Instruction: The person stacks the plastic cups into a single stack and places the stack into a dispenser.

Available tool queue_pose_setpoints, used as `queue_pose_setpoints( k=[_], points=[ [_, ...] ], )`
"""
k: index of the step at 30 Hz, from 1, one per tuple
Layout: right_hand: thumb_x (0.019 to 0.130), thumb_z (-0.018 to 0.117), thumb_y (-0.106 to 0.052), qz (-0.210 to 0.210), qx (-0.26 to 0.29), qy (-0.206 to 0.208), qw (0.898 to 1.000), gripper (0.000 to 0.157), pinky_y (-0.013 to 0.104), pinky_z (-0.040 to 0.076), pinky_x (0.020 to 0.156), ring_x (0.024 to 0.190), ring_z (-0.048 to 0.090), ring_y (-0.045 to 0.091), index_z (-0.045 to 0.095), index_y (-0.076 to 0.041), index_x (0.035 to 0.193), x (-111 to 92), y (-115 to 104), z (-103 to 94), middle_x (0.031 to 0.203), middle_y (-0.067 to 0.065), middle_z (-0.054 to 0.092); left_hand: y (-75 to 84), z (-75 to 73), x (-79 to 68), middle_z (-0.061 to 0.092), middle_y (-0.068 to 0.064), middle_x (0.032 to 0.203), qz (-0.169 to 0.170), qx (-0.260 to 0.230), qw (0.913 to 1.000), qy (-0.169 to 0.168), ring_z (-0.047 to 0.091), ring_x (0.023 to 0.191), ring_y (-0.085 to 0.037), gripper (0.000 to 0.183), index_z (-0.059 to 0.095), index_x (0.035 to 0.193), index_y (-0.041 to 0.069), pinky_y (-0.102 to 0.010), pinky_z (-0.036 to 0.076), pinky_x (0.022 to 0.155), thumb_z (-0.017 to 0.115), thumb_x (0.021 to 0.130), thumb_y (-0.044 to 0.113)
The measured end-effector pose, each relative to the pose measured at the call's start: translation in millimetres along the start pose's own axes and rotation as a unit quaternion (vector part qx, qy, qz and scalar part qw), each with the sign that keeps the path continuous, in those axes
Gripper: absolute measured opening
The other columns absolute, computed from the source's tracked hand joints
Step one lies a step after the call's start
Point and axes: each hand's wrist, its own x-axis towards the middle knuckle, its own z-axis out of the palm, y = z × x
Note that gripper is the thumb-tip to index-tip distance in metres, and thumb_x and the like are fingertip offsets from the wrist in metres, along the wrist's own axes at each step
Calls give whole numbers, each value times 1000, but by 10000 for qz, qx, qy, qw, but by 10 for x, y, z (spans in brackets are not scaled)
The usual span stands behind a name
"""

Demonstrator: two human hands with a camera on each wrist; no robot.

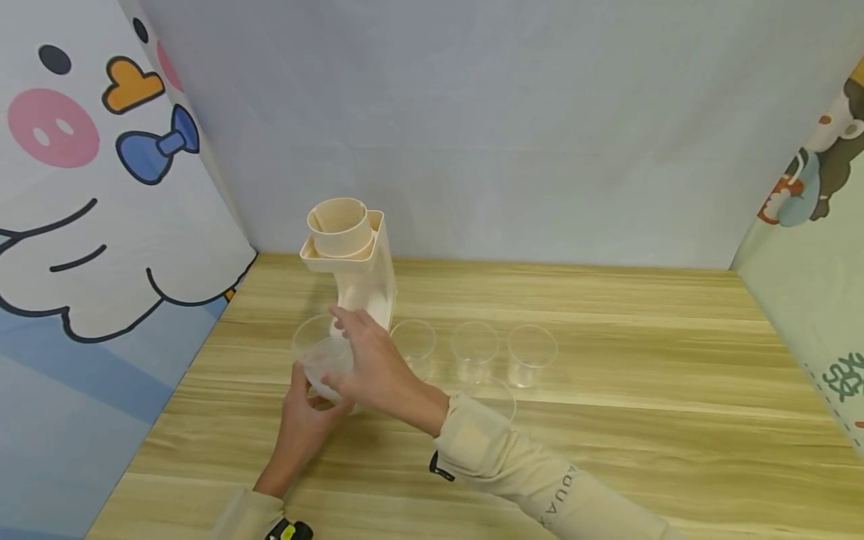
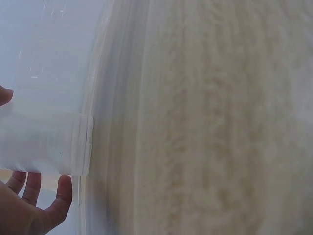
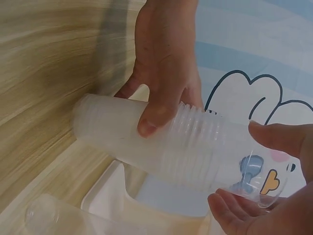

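A stack of nested clear plastic cups [image 3: 122, 129] stands on the table at the left, in front of a cream-coloured holder [image 1: 385, 259]. My left hand [image 1: 307, 420] grips the stack, its thumb and fingers around the side in the right wrist view. Extending above the other rims is the top plastic cup [image 3: 234, 144]. My right hand [image 1: 381, 367] holds that cup near its rim, with the thumb on one side and fingers on the other. In the left wrist view, the stack's base [image 2: 83, 144] shows near the left hand's fingers [image 2: 61, 200].
Right of the stack, clear cups stand in a row: one cup [image 1: 414, 341], a second cup [image 1: 475, 345] and a third cup [image 1: 532, 349]. Another clear rim [image 1: 514, 405] shows beside the right sleeve. A cream cylinder [image 1: 340, 236] sits atop the holder. Printed fabric walls [image 1: 472, 135] border the table.
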Motion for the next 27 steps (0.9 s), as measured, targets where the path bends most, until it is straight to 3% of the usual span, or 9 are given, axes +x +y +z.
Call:
queue_pose_setpoints(
  k=[13,21,27],
  points=[
    [76,78,-21,199,-426,-180,9987,76,26,45,88,107,53,19,40,0,140,-48,54,38,124,9,54,5,22,18,48,-16,126,74,60,10000,-3,46,104,-2,69,33,131,-2,-28,52,78,74,77,0],
    [79,75,-22,231,-375,-290,9986,72,30,45,92,115,52,23,42,1,139,-89,110,80,131,13,53,-25,20,14,48,-16,124,139,79,9998,92,46,104,-3,73,32,133,-2,-25,52,77,76,76,1],
    [79,74,-22,112,-331,-198,9992,68,29,45,92,114,53,22,45,4,136,-122,172,116,131,14,54,-46,21,16,48,-17,123,122,-53,9999,107,47,103,-6,73,33,133,-2,-29,53,77,76,74,-1]
  ],
)
